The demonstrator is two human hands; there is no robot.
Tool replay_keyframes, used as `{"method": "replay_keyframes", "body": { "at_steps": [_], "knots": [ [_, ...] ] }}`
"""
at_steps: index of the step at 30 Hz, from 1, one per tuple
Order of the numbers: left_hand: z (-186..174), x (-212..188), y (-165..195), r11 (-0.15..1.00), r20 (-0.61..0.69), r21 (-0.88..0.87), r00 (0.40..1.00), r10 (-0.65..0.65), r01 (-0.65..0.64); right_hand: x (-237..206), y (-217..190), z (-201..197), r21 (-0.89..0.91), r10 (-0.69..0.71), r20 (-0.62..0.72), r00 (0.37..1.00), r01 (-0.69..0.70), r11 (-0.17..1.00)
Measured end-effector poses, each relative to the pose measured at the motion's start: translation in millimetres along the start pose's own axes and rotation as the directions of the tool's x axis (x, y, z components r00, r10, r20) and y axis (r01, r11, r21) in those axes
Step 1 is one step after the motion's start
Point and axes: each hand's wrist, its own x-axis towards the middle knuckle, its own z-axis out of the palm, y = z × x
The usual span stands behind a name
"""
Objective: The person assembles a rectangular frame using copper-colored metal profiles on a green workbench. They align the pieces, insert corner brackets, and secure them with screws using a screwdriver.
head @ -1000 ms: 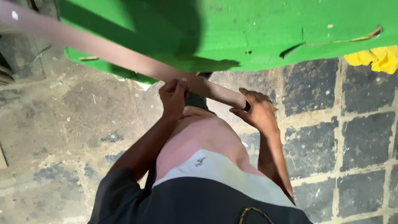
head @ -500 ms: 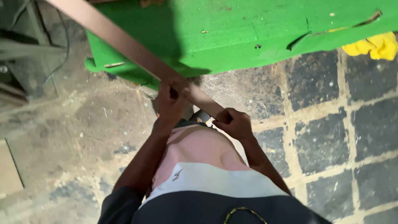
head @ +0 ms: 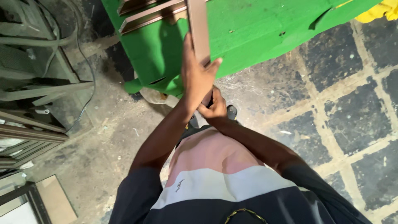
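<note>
I can't see the brown metal strip's point(head: 198, 29) lower end; my left hand point(head: 195, 79) covers it, fingers point(head: 187, 54) wrapped around it over the green table point(head: 257, 33). My right hand point(head: 213, 108) sits just below, curled shut, but on what I cannot tell.

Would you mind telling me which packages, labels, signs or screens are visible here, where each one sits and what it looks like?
None: no package, label, sign or screen shows.
Small white emblem: on the shirt's white band; too small to make out.
</note>
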Motion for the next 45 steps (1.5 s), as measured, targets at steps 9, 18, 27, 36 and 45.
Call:
{"method": "replay_keyframes", "body": {
  "at_steps": [9,18,27,36,45],
  "knots": [
    [-37.1,75.7,-40.6,0.928,0.454,0.184,0.865,0.212,-0.324,50.4,-7.9,-11.6,0.053,-0.092,-0.018,0.996,0.092,0.994],
    [-44.4,39.0,-18.9,0.847,0.807,0.223,0.579,0.117,-0.482,149.7,-43.3,-224.2,-0.849,-0.320,0.355,0.878,0.447,0.283],
    [54.1,45.7,-13.8,0.777,0.716,0.476,0.694,-0.069,-0.413,243.7,-18.7,-325.1,-0.679,-0.266,0.591,0.761,0.648,0.344],
    [71.9,37.5,-70.8,0.628,0.341,0.714,0.937,0.074,-0.309,296.0,35.8,-289.4,-0.587,-0.316,0.675,0.666,0.745,0.316],
    [70.4,48.4,-86.2,0.596,0.404,0.723,0.914,0.047,-0.351,307.1,39.2,-278.7,-0.605,-0.342,0.686,0.642,0.764,0.223]
  ]
}}
